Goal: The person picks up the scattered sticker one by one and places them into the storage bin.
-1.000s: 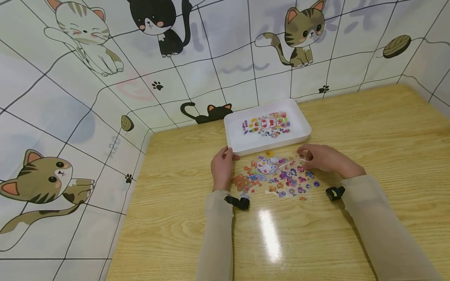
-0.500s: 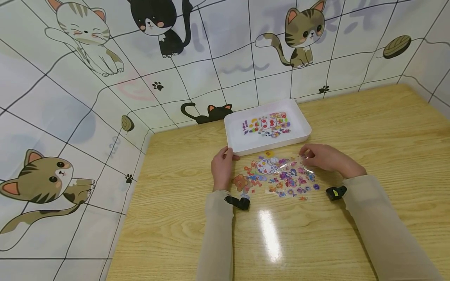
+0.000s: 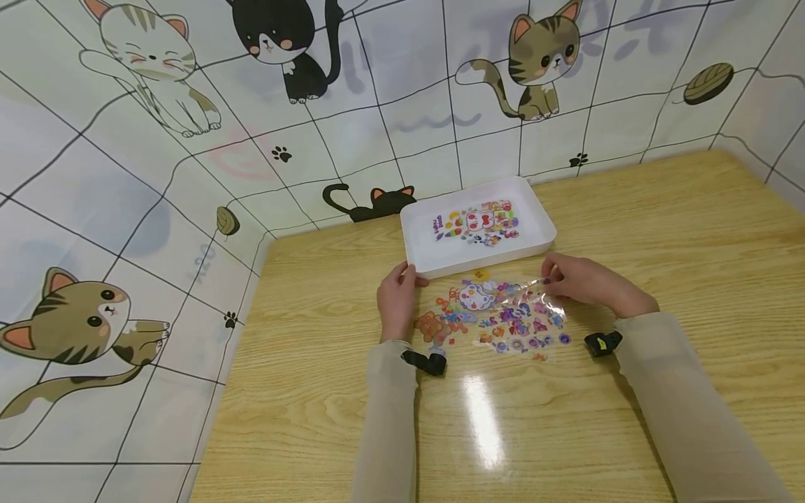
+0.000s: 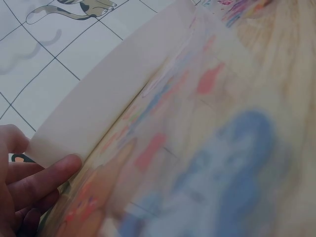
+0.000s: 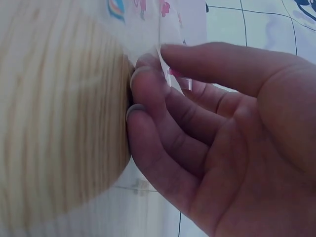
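Note:
My left hand (image 3: 397, 300) holds the front left corner of a shallow white tray (image 3: 478, 264), thumb along its front wall. Inside the tray lies a colourful sticker sheet (image 3: 481, 222). In front of it, clear sticker sheets with small printed figures are spread on the table. Between thumb and fingers, my right hand (image 3: 581, 281) pinches the far right corner of one clear sticker sheet (image 3: 517, 323); that corner shows raised and glossy. In the right wrist view, the transparent film (image 5: 143, 29) runs into the fingertips. A sticker sheet with a brown bear (image 3: 430, 326) lies nearest the left wrist.
The wooden table (image 3: 327, 419) meets a tiled wall (image 3: 428, 119) with cat drawings behind the tray and at left. Black wrist cameras sit on both sleeves, the left camera (image 3: 428, 362) close to the sheets' near edge. A light reflection shows on the near tabletop.
My right hand has shifted slightly right with the sheet's corner, and the glare along that edge has grown. The left hand and the tray have stayed put.

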A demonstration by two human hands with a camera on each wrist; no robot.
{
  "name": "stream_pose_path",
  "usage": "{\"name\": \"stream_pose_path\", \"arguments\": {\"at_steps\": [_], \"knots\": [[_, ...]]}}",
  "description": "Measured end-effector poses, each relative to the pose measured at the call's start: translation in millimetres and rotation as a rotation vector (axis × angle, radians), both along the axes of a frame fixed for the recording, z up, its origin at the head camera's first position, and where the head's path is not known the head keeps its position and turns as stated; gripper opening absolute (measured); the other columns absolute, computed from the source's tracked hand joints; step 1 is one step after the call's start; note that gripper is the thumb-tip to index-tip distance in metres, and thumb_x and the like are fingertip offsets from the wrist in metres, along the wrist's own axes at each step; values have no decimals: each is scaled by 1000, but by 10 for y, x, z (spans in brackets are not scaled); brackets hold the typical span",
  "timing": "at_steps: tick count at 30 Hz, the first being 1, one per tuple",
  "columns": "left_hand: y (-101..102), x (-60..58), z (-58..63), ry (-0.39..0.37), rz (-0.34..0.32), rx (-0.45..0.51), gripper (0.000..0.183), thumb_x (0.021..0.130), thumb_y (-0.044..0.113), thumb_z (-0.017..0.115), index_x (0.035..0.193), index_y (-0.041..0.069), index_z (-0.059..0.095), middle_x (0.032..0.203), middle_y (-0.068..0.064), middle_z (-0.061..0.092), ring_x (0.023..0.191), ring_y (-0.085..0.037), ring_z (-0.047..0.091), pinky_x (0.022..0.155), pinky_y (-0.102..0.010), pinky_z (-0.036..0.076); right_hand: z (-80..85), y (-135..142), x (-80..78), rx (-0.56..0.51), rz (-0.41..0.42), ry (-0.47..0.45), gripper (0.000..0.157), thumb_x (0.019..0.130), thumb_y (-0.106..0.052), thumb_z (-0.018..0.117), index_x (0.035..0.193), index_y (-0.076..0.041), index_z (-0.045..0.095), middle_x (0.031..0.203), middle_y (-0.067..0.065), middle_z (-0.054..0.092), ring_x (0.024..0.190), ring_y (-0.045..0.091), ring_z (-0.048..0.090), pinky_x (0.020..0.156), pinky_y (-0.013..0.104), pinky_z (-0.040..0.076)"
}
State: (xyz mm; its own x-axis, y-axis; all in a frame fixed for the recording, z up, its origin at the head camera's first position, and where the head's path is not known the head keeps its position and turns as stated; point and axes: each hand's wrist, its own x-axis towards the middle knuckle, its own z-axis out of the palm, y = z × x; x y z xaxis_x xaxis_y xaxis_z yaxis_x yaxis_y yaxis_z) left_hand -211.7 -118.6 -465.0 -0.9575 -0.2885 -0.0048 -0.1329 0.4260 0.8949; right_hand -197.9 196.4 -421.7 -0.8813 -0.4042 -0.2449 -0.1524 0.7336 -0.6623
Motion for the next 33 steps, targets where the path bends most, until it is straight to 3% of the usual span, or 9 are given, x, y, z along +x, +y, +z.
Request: {"name": "stream_pose_path", "arguments": {"at_steps": [8, 13, 25, 33], "knots": [[-8, 10, 0, -6, 4, 13, 42, 89, 42, 46, 122, 16, 56, 70, 3, 67, 92, -4, 56, 93, -31, 34, 0, 7, 3, -42, 14, -29, 20, 90, -20, 51, 97, -2, 45, 73, 7, 57, 64, 20, 51, 56, 31, 42], [-3, 9, 1, 5, 2, 7, 41, 89, 41, 46, 121, 16, 57, 70, 3, 67, 89, -5, 57, 92, -31, 35, -16, 24, -7, 0, 11, 2, 16, 89, -18, 52, 94, -2, 51, 74, 6, 55, 65, 19, 50, 57, 30, 41], [-3, 18, 7, 11, -3, 5, 42, 89, 41, 47, 121, 16, 57, 70, 2, 67, 92, -6, 56, 92, -32, 35, 4, 57, 2, 58, 43, 49, 17, 86, -11, 55, 99, -1, 60, 89, 7, 60, 76, 20, 51, 67, 36, 42], [-2, 15, 11, 13, -2, 5, 42, 89, 41, 47, 121, 16, 57, 70, 2, 67, 93, -5, 56, 93, -32, 35, 13, 97, -10, 79, 28, 40, 9, 86, -14, 56, 86, -6, 59, 78, 3, 54, 70, 18, 46, 60, 30, 38]]}}
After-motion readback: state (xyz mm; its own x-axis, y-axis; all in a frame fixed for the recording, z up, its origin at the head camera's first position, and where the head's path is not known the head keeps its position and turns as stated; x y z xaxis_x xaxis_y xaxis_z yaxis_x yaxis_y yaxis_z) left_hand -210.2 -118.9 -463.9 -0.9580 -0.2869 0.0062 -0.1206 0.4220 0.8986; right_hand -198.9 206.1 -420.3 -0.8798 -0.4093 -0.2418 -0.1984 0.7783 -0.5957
